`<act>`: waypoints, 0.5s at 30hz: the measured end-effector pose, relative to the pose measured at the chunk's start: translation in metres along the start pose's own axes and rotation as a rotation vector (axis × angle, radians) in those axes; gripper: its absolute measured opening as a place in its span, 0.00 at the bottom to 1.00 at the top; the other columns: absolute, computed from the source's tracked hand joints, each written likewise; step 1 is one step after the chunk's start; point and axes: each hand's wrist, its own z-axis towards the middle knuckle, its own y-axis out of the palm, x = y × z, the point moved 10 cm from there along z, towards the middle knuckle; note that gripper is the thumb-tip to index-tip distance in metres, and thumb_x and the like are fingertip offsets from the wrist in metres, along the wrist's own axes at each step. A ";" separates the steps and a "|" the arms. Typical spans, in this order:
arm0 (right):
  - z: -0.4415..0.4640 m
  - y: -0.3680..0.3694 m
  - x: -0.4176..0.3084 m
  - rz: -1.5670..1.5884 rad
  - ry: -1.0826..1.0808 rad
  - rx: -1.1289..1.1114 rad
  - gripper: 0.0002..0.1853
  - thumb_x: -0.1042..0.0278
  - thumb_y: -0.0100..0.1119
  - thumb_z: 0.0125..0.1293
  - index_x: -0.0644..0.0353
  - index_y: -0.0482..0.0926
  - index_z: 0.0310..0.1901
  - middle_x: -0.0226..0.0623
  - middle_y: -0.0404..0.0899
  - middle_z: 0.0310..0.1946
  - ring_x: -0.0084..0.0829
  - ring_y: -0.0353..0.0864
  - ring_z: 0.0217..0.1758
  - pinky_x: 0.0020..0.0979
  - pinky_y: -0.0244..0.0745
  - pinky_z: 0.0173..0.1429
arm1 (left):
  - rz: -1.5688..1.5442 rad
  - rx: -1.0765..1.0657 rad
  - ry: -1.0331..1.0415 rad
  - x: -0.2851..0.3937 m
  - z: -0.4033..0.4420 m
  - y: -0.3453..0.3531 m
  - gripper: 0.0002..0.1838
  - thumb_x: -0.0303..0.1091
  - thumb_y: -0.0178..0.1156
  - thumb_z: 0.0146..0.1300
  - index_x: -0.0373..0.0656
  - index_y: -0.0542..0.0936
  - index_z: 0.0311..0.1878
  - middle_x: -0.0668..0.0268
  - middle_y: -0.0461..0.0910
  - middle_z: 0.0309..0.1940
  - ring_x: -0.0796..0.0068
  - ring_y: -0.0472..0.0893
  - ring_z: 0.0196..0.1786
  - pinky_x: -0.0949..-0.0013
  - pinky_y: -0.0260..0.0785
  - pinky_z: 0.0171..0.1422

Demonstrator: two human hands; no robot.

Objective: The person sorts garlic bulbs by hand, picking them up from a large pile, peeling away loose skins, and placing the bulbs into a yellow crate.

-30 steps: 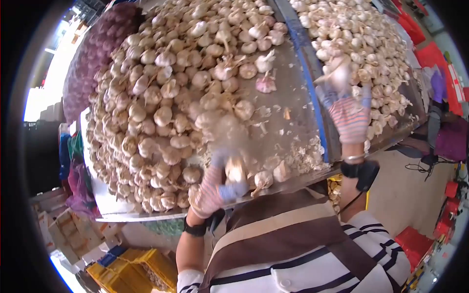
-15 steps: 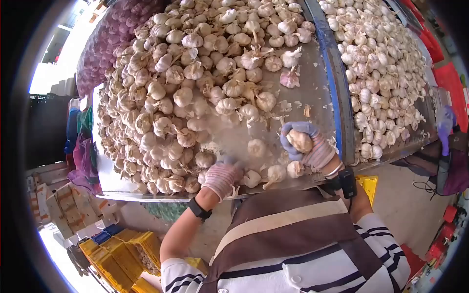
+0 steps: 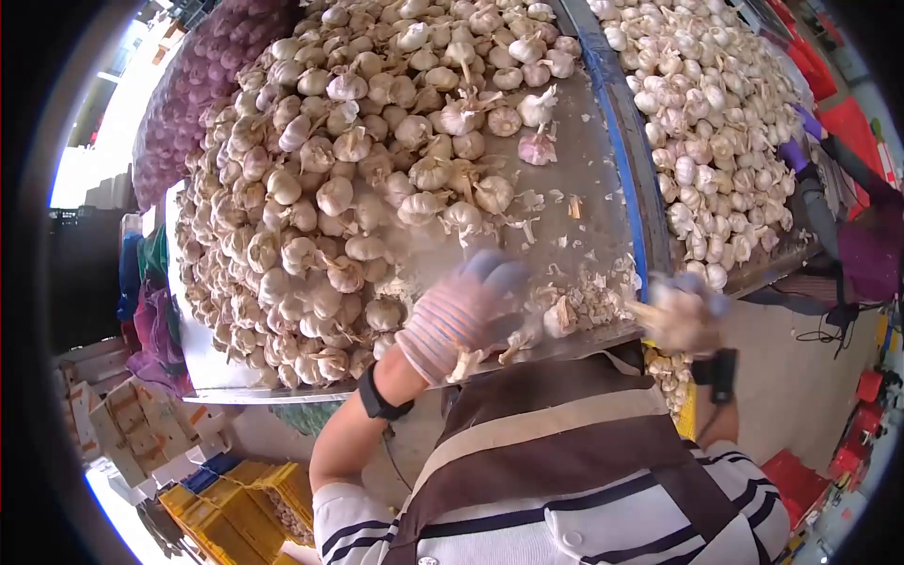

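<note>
My left hand [image 3: 461, 315], in a striped glove, is over the metal table near its front edge, among loose skins. Its fingers are smeared by motion, and garlic lies partly under and beside the hand. At the table's front edge, right of the blue divider [image 3: 626, 169], my right hand [image 3: 702, 320] is closed round a garlic bulb [image 3: 673, 315], both blurred. A large heap of garlic [image 3: 330, 198] covers the left side. Beyond the divider is another heap of paler bulbs [image 3: 716, 122]. One pinkish bulb [image 3: 538, 148] rests near the divider.
A purple net sack of garlic [image 3: 193, 104] stands at the back left. Yellow crates [image 3: 221, 513] are on the floor at the lower left. Below my right hand is a container of garlic [image 3: 669, 377]. A co-worker's purple-gloved hand [image 3: 794, 153] is at the right heap.
My right hand has moved right with a garlic bulb, from above the table to beyond the divider. My left hand has shifted slightly up and right. The co-worker's hand has moved onto the right heap.
</note>
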 end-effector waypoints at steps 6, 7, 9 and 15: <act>-0.092 0.043 -0.073 -1.465 0.558 0.544 0.18 0.64 0.64 0.55 0.63 0.80 0.46 0.44 0.77 0.50 0.39 0.76 0.54 0.37 0.72 0.57 | 0.271 -0.538 -0.161 -0.064 -0.056 0.113 0.19 0.31 0.59 0.60 0.44 0.72 0.55 0.55 0.73 0.49 0.53 0.78 0.45 0.57 0.73 0.49; -0.077 0.040 -0.069 -1.560 0.512 0.539 0.20 0.65 0.65 0.53 0.63 0.80 0.47 0.43 0.77 0.51 0.39 0.76 0.55 0.35 0.71 0.59 | 0.215 -0.562 -0.182 -0.075 -0.057 0.129 0.16 0.29 0.54 0.63 0.42 0.72 0.54 0.54 0.73 0.48 0.53 0.78 0.43 0.59 0.73 0.47; -0.031 0.038 -0.042 -1.690 0.408 0.431 0.21 0.67 0.66 0.51 0.61 0.80 0.48 0.42 0.77 0.52 0.38 0.76 0.55 0.35 0.70 0.60 | 0.087 -0.419 -0.044 -0.093 -0.053 0.147 0.16 0.29 0.52 0.63 0.42 0.72 0.54 0.54 0.74 0.46 0.55 0.79 0.42 0.61 0.72 0.46; 0.084 0.019 0.097 -2.214 0.303 -0.329 0.17 0.71 0.59 0.52 0.53 0.78 0.46 0.35 0.76 0.47 0.42 0.78 0.47 0.40 0.75 0.51 | -0.714 -0.306 -0.321 -0.084 -0.042 0.070 0.26 0.21 0.68 0.49 0.43 0.72 0.53 0.68 0.73 0.40 0.78 0.72 0.43 0.71 0.68 0.51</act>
